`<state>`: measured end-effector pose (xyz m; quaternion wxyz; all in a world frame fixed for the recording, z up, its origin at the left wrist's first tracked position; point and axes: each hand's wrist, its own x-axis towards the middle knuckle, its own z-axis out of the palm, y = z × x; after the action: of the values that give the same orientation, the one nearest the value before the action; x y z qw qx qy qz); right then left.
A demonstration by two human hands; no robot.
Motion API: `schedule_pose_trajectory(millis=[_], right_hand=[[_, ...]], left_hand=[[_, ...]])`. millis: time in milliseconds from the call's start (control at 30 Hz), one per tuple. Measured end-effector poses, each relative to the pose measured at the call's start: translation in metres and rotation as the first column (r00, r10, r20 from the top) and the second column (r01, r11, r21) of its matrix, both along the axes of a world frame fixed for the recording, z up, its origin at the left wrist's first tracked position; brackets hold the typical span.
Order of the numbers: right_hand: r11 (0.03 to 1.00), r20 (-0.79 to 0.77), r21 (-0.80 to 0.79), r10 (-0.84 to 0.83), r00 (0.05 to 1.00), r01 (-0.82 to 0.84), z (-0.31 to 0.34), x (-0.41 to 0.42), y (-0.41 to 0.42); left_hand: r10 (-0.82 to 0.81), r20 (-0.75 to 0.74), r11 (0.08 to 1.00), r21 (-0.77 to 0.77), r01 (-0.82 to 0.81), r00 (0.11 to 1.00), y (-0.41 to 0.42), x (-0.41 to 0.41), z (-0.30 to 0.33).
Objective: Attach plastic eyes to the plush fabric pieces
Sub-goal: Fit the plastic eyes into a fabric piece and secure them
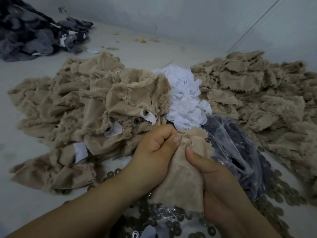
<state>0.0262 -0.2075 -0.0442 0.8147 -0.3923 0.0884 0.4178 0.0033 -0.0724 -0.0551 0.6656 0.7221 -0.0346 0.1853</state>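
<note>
Left hand (pixel 154 152) fingers curled tight, thumb pinching the tan plush piece (pixel 181 172); right hand (pixel 211 176) thumb pressed on its near side, fingers wrapped behind it; piece held between both hands, above scattered washers (pixel 277 189). Behind: tan plush pile (pixel 72 103) with eyes fitted (pixel 145 112); white scraps (pixel 185 100); clear bag (pixel 240 148) just right

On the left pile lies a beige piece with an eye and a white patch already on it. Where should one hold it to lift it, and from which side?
Take the fitted beige piece by its raised, folded fabric edge above the eye backing, coming from above. That fold stands clear of the pile, so the fingers can likely pinch it. The loose white patch might tear or slip.
</note>
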Motion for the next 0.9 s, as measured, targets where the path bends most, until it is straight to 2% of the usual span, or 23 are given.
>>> schedule_pose_trajectory(millis=[200, 333, 400, 500, 633, 700, 900], right_hand=[[0.998, 0.063, 0.056, -0.002, 0.998, -0.002, -0.003, 0.004, 0.000], [0.998, 0.220, -0.051, -0.033, 0.975, 0.045, -0.004, 0.000, 0.005], [0.991, 0.265, -0.108, -0.053, 0.963, 0.085, -0.006, -0.001, 0.006], [0.986, 0.234, -0.102, -0.106, 0.966, 0.132, -0.009, 0.003, 0.004], [0.987, 0.184, -0.100, -0.103, 0.977, 0.123, -0.006, 0.005, 0.002], [0.985, 0.165, -0.108, -0.115, 0.980, 0.134, -0.006, 0.004, 0.003], [0.976, 0.126, -0.126, -0.162, 0.979, 0.178, -0.004, 0.004, 0.004]], left_hand=[[0.000, -0.103, 0.999, -0.053, -0.006, 0.995, 0.007, 0.003, -0.002], [0.064, -0.083, 0.998, 0.005, -0.064, 0.994, 0.011, 0.004, -0.005], [0.064, -0.089, 0.998, -0.018, -0.066, 0.994, 0.010, 0.005, -0.007], [0.017, -0.080, 0.995, -0.095, -0.024, 0.997, 0.011, 0.005, -0.009], [-0.064, -0.070, 0.998, 0.018, 0.065, 0.996, 0.012, 0.000, -0.015], [-0.059, -0.075, 0.998, 0.016, 0.060, 0.995, 0.011, -0.001, -0.017], [-0.118, -0.102, 0.955, -0.284, 0.084, 0.988, 0.009, 0.002, -0.017]])
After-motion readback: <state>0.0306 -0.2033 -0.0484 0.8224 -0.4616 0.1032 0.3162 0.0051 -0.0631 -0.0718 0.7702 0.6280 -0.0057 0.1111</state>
